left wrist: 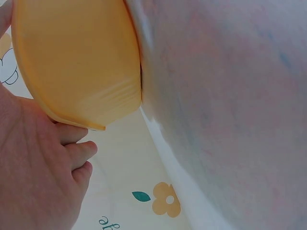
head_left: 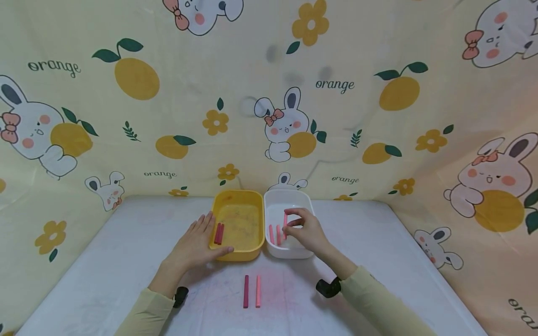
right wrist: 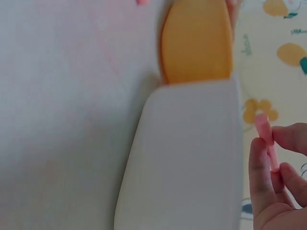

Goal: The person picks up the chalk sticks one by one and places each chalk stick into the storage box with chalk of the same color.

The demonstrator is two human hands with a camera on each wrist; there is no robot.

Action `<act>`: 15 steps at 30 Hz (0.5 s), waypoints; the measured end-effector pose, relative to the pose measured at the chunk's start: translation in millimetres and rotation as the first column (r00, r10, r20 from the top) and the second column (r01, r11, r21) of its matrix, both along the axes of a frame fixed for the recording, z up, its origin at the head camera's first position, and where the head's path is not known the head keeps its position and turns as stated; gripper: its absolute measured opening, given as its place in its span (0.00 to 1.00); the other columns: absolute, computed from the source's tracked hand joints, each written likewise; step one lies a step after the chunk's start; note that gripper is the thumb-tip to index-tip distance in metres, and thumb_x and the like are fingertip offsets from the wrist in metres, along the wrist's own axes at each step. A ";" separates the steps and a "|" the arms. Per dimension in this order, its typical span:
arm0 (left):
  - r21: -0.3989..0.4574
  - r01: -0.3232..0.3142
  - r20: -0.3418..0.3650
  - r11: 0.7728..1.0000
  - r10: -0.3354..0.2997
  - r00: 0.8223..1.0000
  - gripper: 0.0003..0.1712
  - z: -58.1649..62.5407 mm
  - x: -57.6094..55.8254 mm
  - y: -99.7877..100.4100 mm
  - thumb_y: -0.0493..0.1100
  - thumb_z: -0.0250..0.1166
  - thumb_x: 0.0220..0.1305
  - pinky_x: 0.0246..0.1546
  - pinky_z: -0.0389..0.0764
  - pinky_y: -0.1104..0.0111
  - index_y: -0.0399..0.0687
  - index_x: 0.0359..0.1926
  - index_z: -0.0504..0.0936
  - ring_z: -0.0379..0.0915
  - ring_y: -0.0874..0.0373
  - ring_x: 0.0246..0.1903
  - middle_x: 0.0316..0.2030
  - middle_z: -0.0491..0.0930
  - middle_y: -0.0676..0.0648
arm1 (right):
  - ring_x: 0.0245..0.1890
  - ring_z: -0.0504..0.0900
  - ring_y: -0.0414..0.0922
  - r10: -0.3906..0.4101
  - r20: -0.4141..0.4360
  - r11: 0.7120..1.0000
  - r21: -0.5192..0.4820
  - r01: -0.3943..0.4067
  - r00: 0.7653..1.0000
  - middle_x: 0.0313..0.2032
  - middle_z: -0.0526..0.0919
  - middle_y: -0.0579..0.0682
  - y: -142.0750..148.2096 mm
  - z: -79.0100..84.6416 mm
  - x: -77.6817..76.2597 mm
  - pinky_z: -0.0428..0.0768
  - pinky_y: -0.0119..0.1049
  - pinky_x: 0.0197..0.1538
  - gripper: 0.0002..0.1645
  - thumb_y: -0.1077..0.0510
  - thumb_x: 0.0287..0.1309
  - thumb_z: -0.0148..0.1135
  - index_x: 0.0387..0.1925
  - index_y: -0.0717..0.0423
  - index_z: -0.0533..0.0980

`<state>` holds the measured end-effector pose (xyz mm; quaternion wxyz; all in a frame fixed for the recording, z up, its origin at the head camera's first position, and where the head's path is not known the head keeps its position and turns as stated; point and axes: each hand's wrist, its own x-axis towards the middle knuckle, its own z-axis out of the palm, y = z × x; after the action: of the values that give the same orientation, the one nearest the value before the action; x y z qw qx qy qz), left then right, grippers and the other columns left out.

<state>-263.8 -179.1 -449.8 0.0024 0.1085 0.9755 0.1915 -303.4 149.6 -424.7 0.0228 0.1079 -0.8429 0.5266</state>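
Observation:
My right hand (head_left: 310, 232) pinches a pink chalk stick (right wrist: 264, 129) between thumb and fingertips, above the white tub (head_left: 289, 253). Two more pink sticks (head_left: 278, 234) lie side by side in that tub, left of the held one. On the left, my left hand (head_left: 194, 242) rests against the yellow tub (head_left: 242, 255), fingers extended along its left side and thumb over the front rim. Inside the yellow tub, two dark red sticks (head_left: 219, 233) lie together near the left wall. In the left wrist view, the tub's yellow wall (left wrist: 79, 62) meets the fingers.
The two tubs stand side by side at the table's back edge, before a patterned cloth (head_left: 252, 154). In front of them, a dark red stick (head_left: 245, 291) and a pink stick (head_left: 258, 291) lie parallel on the white tabletop (head_left: 365, 242), which has pink smudges.

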 end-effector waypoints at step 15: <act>-0.008 0.004 0.013 1.000 -0.003 1.000 0.70 2.5 0.4 0.1 0.81 0.58 0.60 0.80 0.44 0.44 0.31 0.81 0.48 0.39 0.35 0.81 0.82 0.44 0.34 | 0.39 0.86 0.46 -0.023 0.158 0.988 0.152 -0.001 0.987 0.60 0.77 0.60 4.5 -14.1 -36.5 0.86 0.37 0.45 0.29 0.64 0.59 0.75 0.62 0.59 0.78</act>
<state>-263.4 -179.0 -447.3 0.0093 0.1090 0.9760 0.1883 -339.9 154.0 -438.8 -0.0499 0.0621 -0.8801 0.4680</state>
